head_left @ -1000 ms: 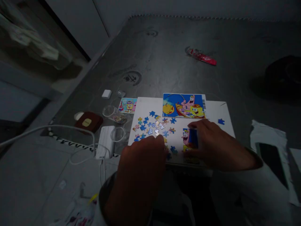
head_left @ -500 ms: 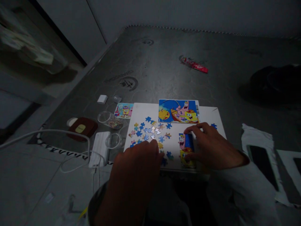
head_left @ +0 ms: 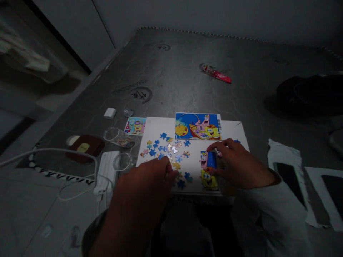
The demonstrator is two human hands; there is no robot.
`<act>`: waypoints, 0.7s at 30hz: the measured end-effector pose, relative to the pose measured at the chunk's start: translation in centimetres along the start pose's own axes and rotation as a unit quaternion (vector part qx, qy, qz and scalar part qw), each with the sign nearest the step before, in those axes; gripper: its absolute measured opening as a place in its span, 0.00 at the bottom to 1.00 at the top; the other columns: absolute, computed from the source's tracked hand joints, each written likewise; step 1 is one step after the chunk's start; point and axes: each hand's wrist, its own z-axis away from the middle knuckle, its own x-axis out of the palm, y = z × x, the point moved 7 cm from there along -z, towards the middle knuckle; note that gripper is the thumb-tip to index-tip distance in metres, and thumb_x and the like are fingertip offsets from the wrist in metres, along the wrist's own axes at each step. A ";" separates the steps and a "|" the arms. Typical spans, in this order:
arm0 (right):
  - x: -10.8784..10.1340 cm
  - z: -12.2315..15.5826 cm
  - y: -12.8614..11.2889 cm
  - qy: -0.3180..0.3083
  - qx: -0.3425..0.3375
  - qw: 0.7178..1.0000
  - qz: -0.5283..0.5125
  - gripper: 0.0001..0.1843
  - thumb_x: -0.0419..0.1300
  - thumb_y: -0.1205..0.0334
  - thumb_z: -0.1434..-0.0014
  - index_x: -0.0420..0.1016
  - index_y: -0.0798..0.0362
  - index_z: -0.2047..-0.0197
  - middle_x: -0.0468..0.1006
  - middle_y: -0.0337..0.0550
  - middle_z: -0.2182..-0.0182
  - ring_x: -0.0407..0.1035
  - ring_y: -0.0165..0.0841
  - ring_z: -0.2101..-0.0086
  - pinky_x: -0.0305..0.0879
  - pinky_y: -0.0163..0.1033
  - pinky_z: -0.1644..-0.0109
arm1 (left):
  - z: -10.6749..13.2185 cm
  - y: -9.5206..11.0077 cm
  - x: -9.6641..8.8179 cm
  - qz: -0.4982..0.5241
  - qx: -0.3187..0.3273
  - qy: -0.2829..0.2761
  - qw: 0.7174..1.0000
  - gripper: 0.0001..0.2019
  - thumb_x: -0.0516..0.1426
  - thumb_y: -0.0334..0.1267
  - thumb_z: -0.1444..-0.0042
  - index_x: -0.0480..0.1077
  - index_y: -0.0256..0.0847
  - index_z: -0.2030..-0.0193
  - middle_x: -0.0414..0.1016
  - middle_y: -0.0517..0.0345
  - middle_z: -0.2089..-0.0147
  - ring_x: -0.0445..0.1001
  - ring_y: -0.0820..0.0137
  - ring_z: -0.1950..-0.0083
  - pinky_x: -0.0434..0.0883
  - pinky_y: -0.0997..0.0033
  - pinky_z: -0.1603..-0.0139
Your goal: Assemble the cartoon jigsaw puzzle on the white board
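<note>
A white board (head_left: 158,125) lies on the dark mat in front of me. A cartoon reference picture (head_left: 198,126) rests at its far edge. Several loose blue and coloured puzzle pieces (head_left: 166,146) are scattered on the left half. A joined puzzle section (head_left: 207,169) sits at the middle right. My left hand (head_left: 144,185) is curled, its fingertips down among the nearest loose pieces; what they pinch is hidden. My right hand (head_left: 238,166) rests beside and on the joined section, fingers spread, thumb at its lower edge.
Left of the board are a small cartoon card (head_left: 135,125), two clear cups (head_left: 118,135), a white adapter (head_left: 105,167) with a cable (head_left: 53,153), a brown case (head_left: 84,147) and a small white box (head_left: 109,112). A red wrapper (head_left: 215,74) lies farther off. White sheets (head_left: 284,157) lie right.
My view has shifted a little right and nearer. My left hand has drawn back slightly from the loose pieces. My right hand has slid off the joined section, uncovering more of it.
</note>
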 end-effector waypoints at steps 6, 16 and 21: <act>-0.3 -0.1 -0.2 0.002 -0.019 1.000 0.019 0.28 0.72 0.59 0.51 0.76 0.45 0.46 0.75 0.50 0.49 0.72 0.49 0.51 0.72 0.55 0.51 | -0.2 -1.2 -0.4 0.005 -0.026 -0.009 1.000 0.14 0.49 0.52 0.35 0.73 0.52 0.61 0.80 0.60 0.62 0.77 0.60 0.63 0.57 0.67 0.70; -1.0 0.1 0.0 0.046 -0.028 0.998 0.015 0.27 0.70 0.58 0.48 0.74 0.44 0.44 0.75 0.46 0.50 0.75 0.43 0.58 0.72 0.49 0.57 | -0.5 -1.1 -0.3 0.011 -0.032 -0.020 0.999 0.14 0.49 0.53 0.36 0.73 0.53 0.59 0.80 0.59 0.61 0.77 0.59 0.62 0.59 0.65 0.68; -1.3 0.2 1.2 0.053 -0.003 0.998 0.026 0.22 0.63 0.60 0.43 0.74 0.43 0.44 0.76 0.44 0.52 0.76 0.41 0.61 0.71 0.48 0.60 | -0.6 -0.9 -0.3 0.013 -0.027 -0.019 0.999 0.14 0.50 0.53 0.36 0.73 0.53 0.58 0.80 0.59 0.61 0.77 0.59 0.62 0.60 0.65 0.68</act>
